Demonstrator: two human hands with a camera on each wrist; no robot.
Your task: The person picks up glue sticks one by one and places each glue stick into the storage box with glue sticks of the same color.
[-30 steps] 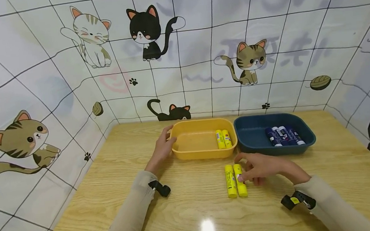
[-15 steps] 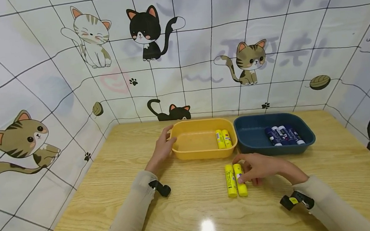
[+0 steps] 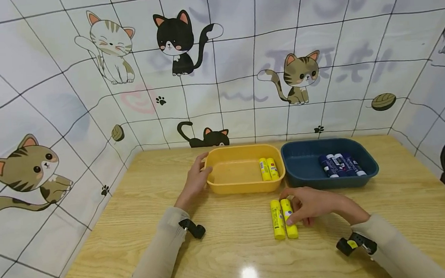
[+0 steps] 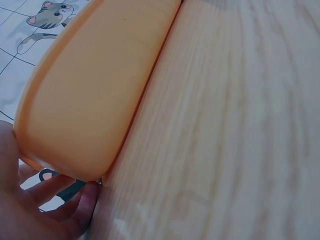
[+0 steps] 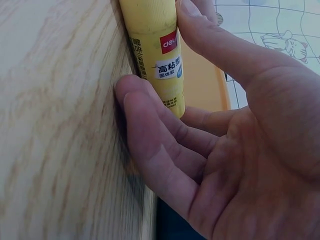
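Two yellow glue sticks lie side by side on the table in the head view. My right hand [image 3: 313, 201] pinches the right glue stick [image 3: 292, 231] with thumb and fingers; the right wrist view shows its printed label [image 5: 169, 66]. Just left of it lies the other glue stick [image 3: 277, 220], untouched. My left hand [image 3: 196, 176] holds the left end of the yellow plastic bin [image 3: 242, 187]. In the left wrist view, fingertips [image 4: 89, 192] rest against the bin's outer end wall. Two more yellow glue sticks [image 3: 269, 169] lie inside the bin at its right end.
A dark blue bin [image 3: 305, 181] stands against the yellow bin's right side, with several dark blue glue sticks [image 3: 341, 165] with white ends in its right half. Beneath everything is a wooden table [image 3: 224, 253]. A cat-print sheet [image 3: 235, 58] hangs behind and at both sides.
My right hand's thumb and fingers have settled slightly leftward around the right glue stick. The left hand stays on the yellow bin. The head view has tilted a little upward.
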